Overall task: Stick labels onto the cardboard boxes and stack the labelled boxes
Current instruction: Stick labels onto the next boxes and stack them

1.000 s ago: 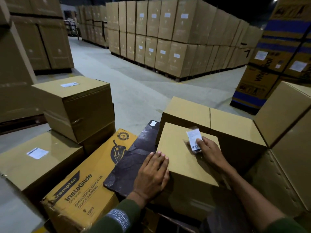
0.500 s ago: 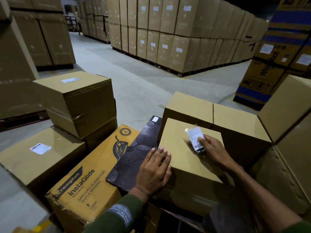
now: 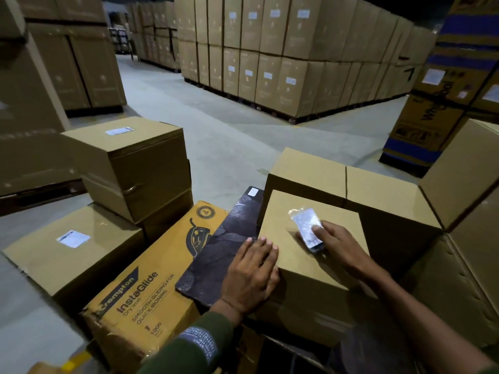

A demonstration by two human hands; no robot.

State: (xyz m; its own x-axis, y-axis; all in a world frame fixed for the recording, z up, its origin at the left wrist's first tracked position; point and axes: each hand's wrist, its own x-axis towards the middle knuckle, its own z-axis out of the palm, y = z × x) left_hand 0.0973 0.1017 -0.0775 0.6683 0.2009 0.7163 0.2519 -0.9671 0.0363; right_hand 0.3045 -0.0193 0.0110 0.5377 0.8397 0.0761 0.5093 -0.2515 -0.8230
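Head view. I see the left hand [image 3: 249, 273] lying flat, fingers straight, on the near left edge of a plain cardboard box [image 3: 313, 255]; it grips nothing. The right hand [image 3: 339, 245] lies on the top of the same box, its fingers extended and pressing down on a white label [image 3: 306, 226] in a shiny clear wrap. The label sits on the box top, toward its far edge and roughly midway across, tilted to the box edges.

Behind this box, touching it, stand two more plain boxes [image 3: 348, 182] side by side. A dark flat sheet [image 3: 224, 255] lies just left of the box, partly under the left hand's side. Left of the sheet is a yellow printed box [image 3: 151, 298] lying tilted.

Farther left, a stack of labelled boxes is present: a lower box [image 3: 73, 255] with a white label on its top, and an upper box [image 3: 129, 160], also labelled on top, set on another box beside it.

The grey warehouse floor [image 3: 216, 125] runs beyond. Tall walls of stacked cartons [image 3: 283, 55] stand at the far side.
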